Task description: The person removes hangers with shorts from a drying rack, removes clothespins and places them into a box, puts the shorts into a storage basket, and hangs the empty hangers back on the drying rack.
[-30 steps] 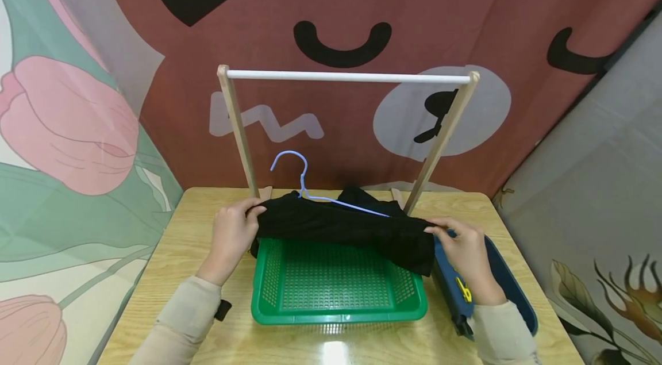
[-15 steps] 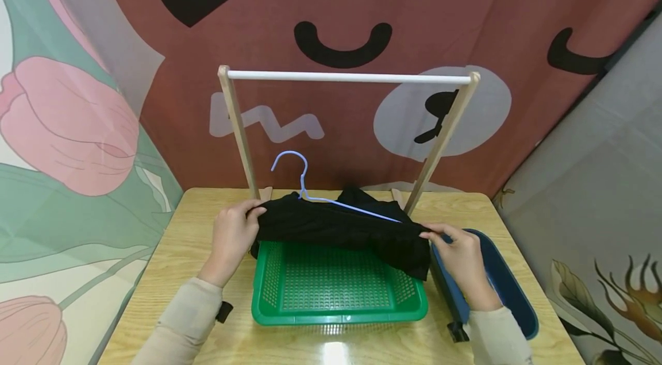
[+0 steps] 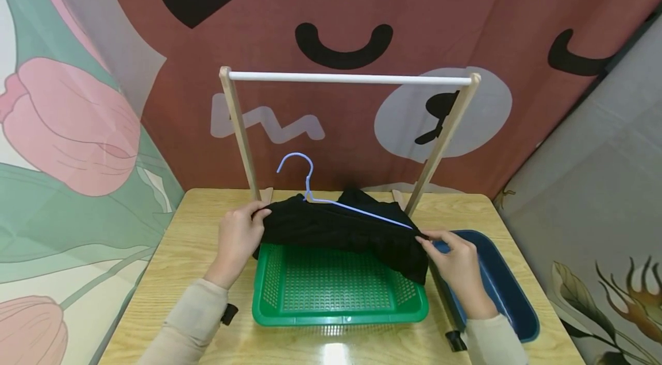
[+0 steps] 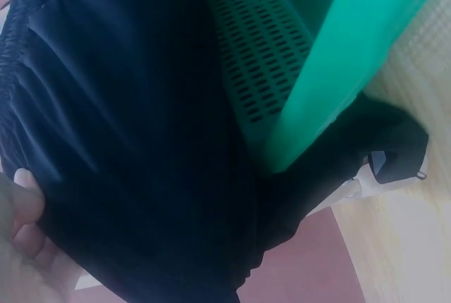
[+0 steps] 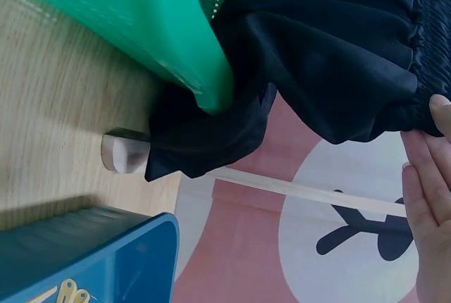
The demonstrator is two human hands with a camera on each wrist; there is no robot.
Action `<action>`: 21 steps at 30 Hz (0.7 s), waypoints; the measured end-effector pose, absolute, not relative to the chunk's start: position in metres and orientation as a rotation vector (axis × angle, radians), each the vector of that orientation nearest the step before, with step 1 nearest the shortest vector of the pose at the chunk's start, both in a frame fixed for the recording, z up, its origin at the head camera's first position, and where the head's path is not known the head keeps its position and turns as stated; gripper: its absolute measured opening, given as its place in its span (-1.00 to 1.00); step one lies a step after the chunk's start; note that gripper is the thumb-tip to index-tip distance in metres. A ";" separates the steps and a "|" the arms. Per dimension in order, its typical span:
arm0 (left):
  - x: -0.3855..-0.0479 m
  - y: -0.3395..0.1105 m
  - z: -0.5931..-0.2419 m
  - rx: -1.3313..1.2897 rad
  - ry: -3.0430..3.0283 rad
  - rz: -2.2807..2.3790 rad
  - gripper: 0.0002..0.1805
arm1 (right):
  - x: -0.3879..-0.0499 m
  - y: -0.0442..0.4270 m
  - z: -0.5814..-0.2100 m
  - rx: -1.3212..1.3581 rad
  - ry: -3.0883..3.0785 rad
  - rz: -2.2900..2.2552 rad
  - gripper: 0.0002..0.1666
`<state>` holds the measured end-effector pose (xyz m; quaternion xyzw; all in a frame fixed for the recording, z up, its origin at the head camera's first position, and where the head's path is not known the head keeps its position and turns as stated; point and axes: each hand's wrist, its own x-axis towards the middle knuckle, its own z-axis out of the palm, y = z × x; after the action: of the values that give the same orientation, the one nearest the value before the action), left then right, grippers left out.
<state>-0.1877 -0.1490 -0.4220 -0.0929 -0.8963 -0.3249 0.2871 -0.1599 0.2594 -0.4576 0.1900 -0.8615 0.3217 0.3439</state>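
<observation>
A black garment (image 3: 331, 227) with a gathered, elastic-looking edge lies across the back of the green basket (image 3: 338, 318). My left hand (image 3: 239, 241) pinches its left end; the left wrist view shows thumb and fingers at the cloth (image 4: 134, 134). At the right end, my right hand (image 3: 457, 264) pinches the gathered edge between thumb and fingers, also seen in the right wrist view (image 5: 430, 176). A light blue hanger (image 3: 362, 212) shows its hook and one sloping arm above the cloth; its right tip is beside my right fingers, and its left part is hidden.
Behind the garment stands a wooden rack with a white bar (image 3: 351, 77). A blue tray (image 3: 509, 290) sits right of the basket, partly behind my right hand, with yellow-handled scissors (image 5: 69, 293) in it. Patterned cloth hangs behind and beside the table (image 3: 155, 273).
My right hand has moved left and slightly down with the garment's right end. The hanger has shifted a little right, and more of its sloping arm shows. My left hand has moved slightly right.
</observation>
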 end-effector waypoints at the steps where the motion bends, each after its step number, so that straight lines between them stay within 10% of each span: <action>1: -0.188 -0.149 -0.422 -0.246 -2.394 -0.875 -0.91 | -0.160 0.259 -0.458 0.490 -2.239 0.836 -0.63; 21: -0.189 -0.145 -0.422 -0.158 -2.405 -0.936 -0.88 | -0.156 0.250 -0.460 0.364 -2.142 0.845 -0.67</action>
<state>-0.1887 -0.1451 -0.4225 -0.0587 -0.8945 -0.3481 0.2743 -0.1562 0.2503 -0.4599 0.1436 -0.8444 0.3333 0.3941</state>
